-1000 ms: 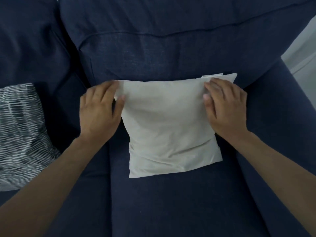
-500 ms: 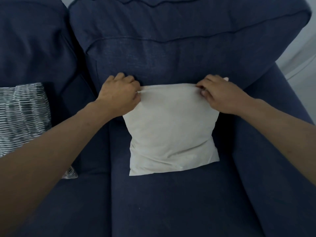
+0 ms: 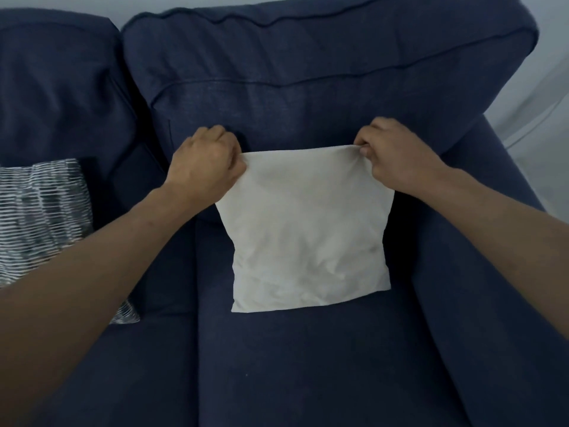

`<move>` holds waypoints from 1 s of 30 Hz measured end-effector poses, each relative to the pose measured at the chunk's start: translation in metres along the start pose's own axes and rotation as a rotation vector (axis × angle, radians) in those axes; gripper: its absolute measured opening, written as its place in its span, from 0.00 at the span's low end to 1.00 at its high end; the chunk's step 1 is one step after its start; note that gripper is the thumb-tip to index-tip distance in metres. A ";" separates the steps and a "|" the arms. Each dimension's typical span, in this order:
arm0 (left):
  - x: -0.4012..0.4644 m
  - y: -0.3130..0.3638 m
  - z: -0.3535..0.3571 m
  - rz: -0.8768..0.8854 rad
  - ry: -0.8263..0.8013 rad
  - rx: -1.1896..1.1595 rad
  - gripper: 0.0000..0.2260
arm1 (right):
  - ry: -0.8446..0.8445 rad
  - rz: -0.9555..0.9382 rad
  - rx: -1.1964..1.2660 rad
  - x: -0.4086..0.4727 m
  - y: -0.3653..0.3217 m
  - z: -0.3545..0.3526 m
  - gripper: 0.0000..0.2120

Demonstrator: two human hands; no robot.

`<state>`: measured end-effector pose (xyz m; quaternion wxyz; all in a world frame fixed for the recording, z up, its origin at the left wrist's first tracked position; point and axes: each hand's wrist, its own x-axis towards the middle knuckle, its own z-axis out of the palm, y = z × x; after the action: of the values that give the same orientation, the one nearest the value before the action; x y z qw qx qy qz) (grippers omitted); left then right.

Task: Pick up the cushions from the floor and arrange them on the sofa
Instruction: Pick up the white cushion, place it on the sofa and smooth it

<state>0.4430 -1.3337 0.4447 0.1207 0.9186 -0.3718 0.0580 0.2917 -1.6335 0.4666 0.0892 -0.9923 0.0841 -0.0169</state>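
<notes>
A plain white cushion (image 3: 308,235) stands on the seat of the dark blue sofa (image 3: 308,365), leaning against the back cushion (image 3: 308,87). My left hand (image 3: 204,163) pinches its top left corner. My right hand (image 3: 397,157) pinches its top right corner, and the top edge is stretched taut between them. A black-and-white striped cushion (image 3: 40,217) sits on the neighbouring seat to the left, partly hidden behind my left forearm.
The sofa's right armrest (image 3: 492,257) runs down the right side. A pale wall or floor (image 3: 548,118) shows beyond it at the right edge. The seam between the two seats lies just left of the white cushion.
Both hands went from lying flat on the white cushion's top corners to pinching them, and the top edge is now pulled up and taut. The view has pulled back.
</notes>
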 end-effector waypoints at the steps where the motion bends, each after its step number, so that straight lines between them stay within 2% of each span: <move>1: 0.000 0.003 0.000 -0.003 0.016 -0.004 0.10 | 0.003 0.004 -0.013 0.000 -0.002 0.002 0.08; 4: 0.001 0.014 0.002 0.012 -0.024 0.007 0.14 | 0.077 -0.046 -0.132 0.000 -0.004 0.007 0.11; 8: 0.002 0.020 0.011 0.031 -0.154 0.162 0.18 | -0.022 -0.075 -0.110 0.001 0.001 0.013 0.11; 13: 0.005 0.018 0.012 -0.015 0.056 0.154 0.14 | 0.111 -0.013 -0.073 0.010 0.011 0.018 0.10; 17: -0.001 0.019 0.015 -0.036 -0.067 0.125 0.14 | 0.074 -0.021 -0.119 0.003 0.005 0.028 0.14; 21: -0.017 0.034 0.021 0.063 0.133 0.019 0.20 | 0.298 -0.107 -0.012 -0.022 -0.031 0.046 0.20; 24: -0.039 0.044 0.040 0.245 -0.019 0.027 0.27 | 0.175 -0.275 -0.121 -0.036 -0.063 0.074 0.27; 26: -0.051 0.034 0.052 0.255 -0.125 0.110 0.31 | 0.096 -0.278 -0.178 -0.037 -0.069 0.089 0.31; 28: -0.058 0.016 0.056 0.205 -0.195 0.181 0.35 | 0.080 -0.161 -0.180 -0.037 -0.063 0.095 0.33; 30: -0.065 -0.006 0.052 0.134 -0.244 0.199 0.36 | 0.094 0.033 -0.133 -0.039 -0.060 0.093 0.34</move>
<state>0.4019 -1.2999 0.3807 -0.0210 0.8994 -0.4366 -0.0097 0.2676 -1.5519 0.3849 0.0195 -0.9926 0.1056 -0.0565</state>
